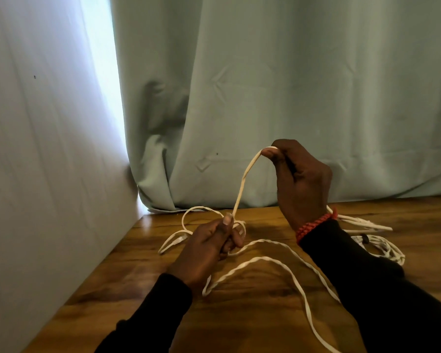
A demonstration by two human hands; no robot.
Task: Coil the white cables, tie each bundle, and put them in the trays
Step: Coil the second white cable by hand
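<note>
A long flat white cable (242,184) runs taut between my two hands above the wooden table (265,314). My left hand (209,245) grips a few small loops of it just over the tabletop, thumb on top. My right hand (298,174) is raised higher and pinches the cable between thumb and fingertips. The rest of the cable (285,263) lies in loose, partly twisted curves across the table toward the near edge. A second bundle of white cable (382,247) lies behind my right wrist, partly hidden by the sleeve. No tray is in view.
Pale green curtains (290,98) hang right behind the table's far edge and along its left side (49,174). A plug end (178,239) of the cable rests on the wood left of my left hand.
</note>
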